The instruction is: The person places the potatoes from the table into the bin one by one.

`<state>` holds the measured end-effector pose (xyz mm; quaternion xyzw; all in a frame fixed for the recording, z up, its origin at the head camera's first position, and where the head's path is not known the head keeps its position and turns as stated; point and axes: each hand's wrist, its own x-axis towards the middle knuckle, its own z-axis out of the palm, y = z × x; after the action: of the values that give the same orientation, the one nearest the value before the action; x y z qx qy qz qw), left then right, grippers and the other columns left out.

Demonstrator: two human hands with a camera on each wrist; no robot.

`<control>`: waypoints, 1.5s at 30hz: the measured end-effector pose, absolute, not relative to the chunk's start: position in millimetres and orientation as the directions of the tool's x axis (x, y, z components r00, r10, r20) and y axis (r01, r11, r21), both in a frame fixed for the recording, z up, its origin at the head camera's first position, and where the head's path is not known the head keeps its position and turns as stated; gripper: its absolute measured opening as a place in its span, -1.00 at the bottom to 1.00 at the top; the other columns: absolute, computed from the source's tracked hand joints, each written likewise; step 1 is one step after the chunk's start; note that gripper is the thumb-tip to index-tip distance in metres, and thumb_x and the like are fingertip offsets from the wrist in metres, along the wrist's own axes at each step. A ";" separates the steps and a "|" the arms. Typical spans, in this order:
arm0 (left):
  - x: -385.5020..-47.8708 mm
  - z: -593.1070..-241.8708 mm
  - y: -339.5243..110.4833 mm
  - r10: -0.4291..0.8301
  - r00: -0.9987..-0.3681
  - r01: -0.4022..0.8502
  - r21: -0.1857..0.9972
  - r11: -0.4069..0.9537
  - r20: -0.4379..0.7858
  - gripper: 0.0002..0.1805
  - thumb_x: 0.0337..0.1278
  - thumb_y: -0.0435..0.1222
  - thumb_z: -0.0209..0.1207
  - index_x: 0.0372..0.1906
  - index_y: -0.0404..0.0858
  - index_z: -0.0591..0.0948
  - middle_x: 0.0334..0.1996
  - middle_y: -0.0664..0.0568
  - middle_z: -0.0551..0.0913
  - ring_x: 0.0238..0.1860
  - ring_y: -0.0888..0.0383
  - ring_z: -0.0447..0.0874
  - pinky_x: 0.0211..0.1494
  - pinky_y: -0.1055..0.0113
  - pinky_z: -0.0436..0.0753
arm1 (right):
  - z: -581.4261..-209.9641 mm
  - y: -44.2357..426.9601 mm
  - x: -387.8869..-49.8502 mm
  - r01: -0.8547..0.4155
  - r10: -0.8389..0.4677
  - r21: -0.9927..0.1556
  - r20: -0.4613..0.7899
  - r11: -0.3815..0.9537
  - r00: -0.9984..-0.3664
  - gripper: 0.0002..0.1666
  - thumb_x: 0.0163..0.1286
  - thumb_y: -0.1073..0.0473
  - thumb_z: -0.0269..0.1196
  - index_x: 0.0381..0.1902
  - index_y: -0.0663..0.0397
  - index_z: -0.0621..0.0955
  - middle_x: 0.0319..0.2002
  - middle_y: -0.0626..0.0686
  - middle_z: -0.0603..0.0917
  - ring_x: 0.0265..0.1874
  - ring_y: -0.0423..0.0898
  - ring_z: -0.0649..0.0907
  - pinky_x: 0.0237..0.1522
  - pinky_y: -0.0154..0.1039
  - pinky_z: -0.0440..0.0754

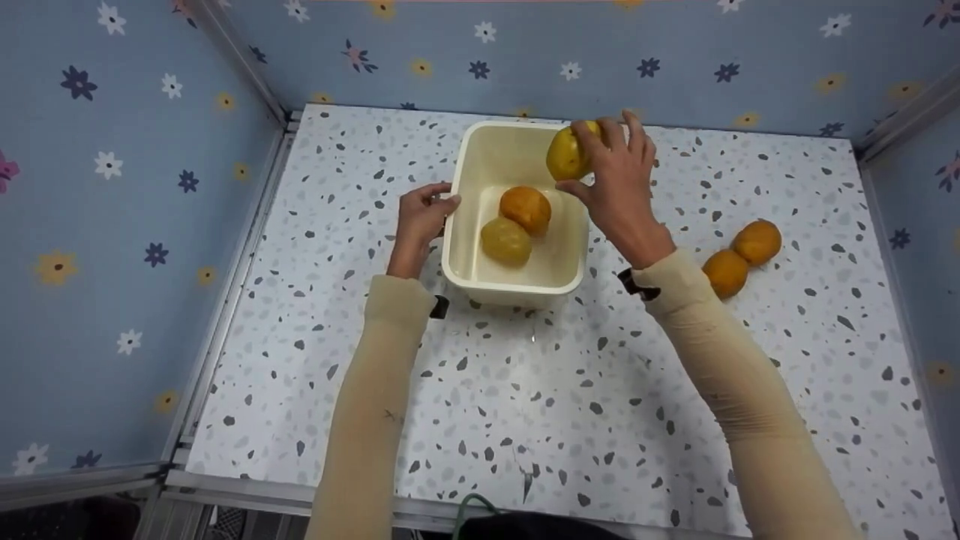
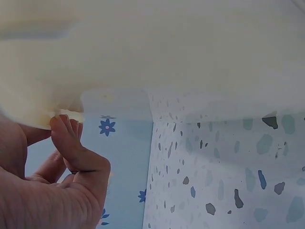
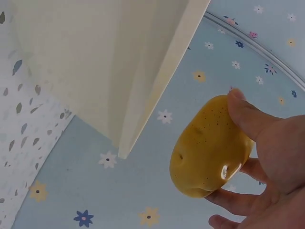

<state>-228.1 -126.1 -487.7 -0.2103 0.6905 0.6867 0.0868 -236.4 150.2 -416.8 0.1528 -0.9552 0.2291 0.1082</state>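
Observation:
A cream plastic bin (image 1: 517, 288) stands on the table. My left hand (image 1: 421, 225) pinches its left rim between thumb and fingers; the left wrist view shows those fingers (image 2: 78, 157) at the edge of the bin's wall. Over the bin's far right corner, my right hand (image 1: 619, 176) holds a smooth yellow potato (image 1: 568, 154). In the right wrist view the potato (image 3: 209, 148) has small dots and dimples, with thumb on one side and fingers on the other. Inside the bin, an orange (image 1: 526, 209) touches a pale yellow potato-like piece (image 1: 506, 241).
Two oranges, a nearer one (image 1: 725, 274) and a farther one (image 1: 757, 241), lie touching on the speckled table (image 1: 525, 405) beside the right forearm. Blue flowered panels (image 1: 540, 67) stand behind the table and at both sides.

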 end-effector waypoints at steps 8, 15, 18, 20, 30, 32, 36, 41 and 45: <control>-226.2 -485.8 -125.7 -0.170 -0.902 -0.397 0.917 -0.036 -0.397 -0.64 0.44 -0.35 0.29 0.26 -0.32 0.68 -0.26 0.00 0.60 -0.39 0.20 0.70 -0.38 0.43 0.70 | -410.9 125.6 -239.9 -0.365 -0.282 -0.404 0.250 0.839 -0.926 -0.16 0.36 -0.08 0.50 0.52 -0.02 0.49 0.44 0.25 0.44 0.60 0.30 0.11 0.58 0.21 0.01; -225.2 -487.0 -125.9 -0.175 -0.905 -0.391 0.920 -0.023 -0.389 -0.64 0.44 -0.32 0.30 0.25 -0.30 0.69 -0.25 -0.01 0.63 -0.32 0.15 0.76 -0.30 0.39 0.75 | -408.5 107.9 -244.9 -0.355 -0.293 -0.416 0.208 0.837 -0.933 -0.16 0.38 -0.09 0.49 0.53 -0.01 0.47 0.43 0.24 0.45 0.60 0.29 0.12 0.58 0.20 0.03; -225.5 -487.7 -126.1 -0.175 -0.903 -0.394 0.919 -0.023 -0.392 -0.64 0.44 -0.33 0.30 0.25 -0.30 0.69 -0.26 -0.01 0.62 -0.33 0.15 0.75 -0.31 0.40 0.75 | -410.5 101.8 -247.4 -0.344 -0.290 -0.424 0.189 0.838 -0.938 -0.14 0.39 -0.08 0.49 0.55 -0.01 0.46 0.43 0.24 0.45 0.60 0.29 0.13 0.60 0.21 0.02; -225.8 -487.6 -126.1 -0.175 -0.902 -0.396 0.918 -0.023 -0.394 -0.64 0.44 -0.33 0.30 0.25 -0.31 0.69 -0.27 0.00 0.61 -0.35 0.17 0.74 -0.33 0.41 0.74 | -412.6 98.0 -249.3 -0.334 -0.286 -0.430 0.174 0.839 -0.942 -0.13 0.40 -0.09 0.48 0.56 -0.02 0.44 0.45 0.24 0.44 0.60 0.28 0.13 0.60 0.21 0.02; -226.6 -488.8 -124.3 -0.170 -0.911 -0.376 0.926 -0.030 -0.376 -0.64 0.43 -0.36 0.29 0.24 -0.33 0.69 -0.29 0.01 0.64 -0.40 0.18 0.73 -0.36 0.42 0.73 | -428.8 85.0 -261.9 -0.297 -0.285 -0.448 0.096 0.844 -0.954 -0.11 0.38 -0.12 0.49 0.56 -0.04 0.44 0.47 0.23 0.44 0.58 0.26 0.18 0.59 0.17 0.05; -226.5 -489.2 -123.9 -0.168 -0.914 -0.369 0.929 -0.033 -0.369 -0.64 0.43 -0.36 0.29 0.24 -0.34 0.69 -0.30 0.01 0.64 -0.42 0.19 0.72 -0.38 0.42 0.72 | -433.6 82.6 -264.1 -0.299 -0.291 -0.452 0.089 0.841 -0.953 -0.11 0.38 -0.12 0.49 0.56 -0.03 0.44 0.47 0.23 0.44 0.58 0.26 0.18 0.60 0.16 0.02; -226.9 -489.9 -123.4 -0.170 -0.917 -0.362 0.932 -0.033 -0.362 -0.64 0.43 -0.36 0.29 0.24 -0.35 0.69 -0.31 0.01 0.65 -0.44 0.21 0.71 -0.41 0.42 0.71 | -448.9 78.4 -267.9 -0.311 -0.306 -0.470 0.090 0.826 -0.948 -0.12 0.36 -0.08 0.52 0.54 -0.01 0.46 0.45 0.24 0.45 0.56 0.25 0.20 0.58 0.16 0.05; -226.7 -489.8 -122.9 -0.170 -0.911 -0.376 0.926 -0.024 -0.375 -0.63 0.44 -0.35 0.29 0.26 -0.32 0.69 -0.30 0.01 0.65 -0.43 0.21 0.72 -0.39 0.42 0.72 | -468.4 75.8 -271.9 -0.325 -0.331 -0.470 0.073 0.821 -0.941 -0.13 0.35 -0.03 0.54 0.52 0.02 0.48 0.43 0.25 0.45 0.54 0.25 0.22 0.57 0.17 0.07; -226.5 -488.6 -124.5 -0.173 -0.905 -0.391 0.920 -0.019 -0.388 -0.62 0.45 -0.34 0.30 0.28 -0.30 0.68 -0.29 0.02 0.66 -0.41 0.22 0.73 -0.36 0.43 0.73 | -473.3 73.2 -273.9 -0.349 -0.361 -0.464 0.065 0.814 -0.930 -0.12 0.33 0.00 0.54 0.53 0.03 0.47 0.46 0.26 0.42 0.56 0.26 0.20 0.59 0.18 0.02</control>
<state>-226.5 -124.5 -488.6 -0.2028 0.6957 0.6845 0.0795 -273.9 73.2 -473.3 0.1865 -0.9524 0.2410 -0.0129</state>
